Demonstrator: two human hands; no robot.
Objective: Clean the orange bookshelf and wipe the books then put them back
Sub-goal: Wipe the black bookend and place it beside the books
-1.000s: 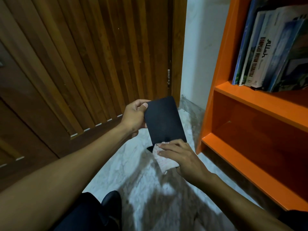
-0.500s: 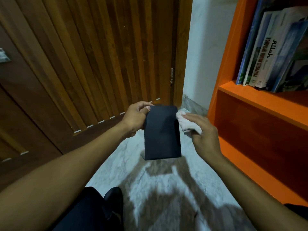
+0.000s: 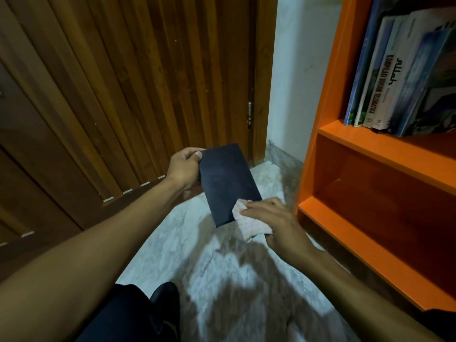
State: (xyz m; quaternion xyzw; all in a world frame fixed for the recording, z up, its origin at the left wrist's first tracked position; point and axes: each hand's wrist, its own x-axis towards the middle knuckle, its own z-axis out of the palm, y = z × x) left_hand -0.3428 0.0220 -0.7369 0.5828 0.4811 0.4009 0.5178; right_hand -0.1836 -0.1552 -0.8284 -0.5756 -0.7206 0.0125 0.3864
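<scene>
The cloth (image 3: 249,224) is half hidden under the right hand (image 3: 274,223), fingers flat, pressing it on the book's (image 3: 228,183) lower corner. Left hand (image 3: 183,166) pinches the dark book's top left edge, mid-frame. Orange shelf (image 3: 385,154) at right holds leaning books (image 3: 394,70), cut off; door (image 3: 123,82) behind.

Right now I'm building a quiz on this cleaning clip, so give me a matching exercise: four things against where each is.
Things:
1. dark book
2. white cloth
3. row of books
4. lower shelf board

Places:
A. standing on the upper orange shelf
B. under the right hand, on the book's near corner
C. bare, beside the floor
D. gripped at its far corner by the left hand

Pairs: 1-D, 2-B, 3-A, 4-C
</scene>
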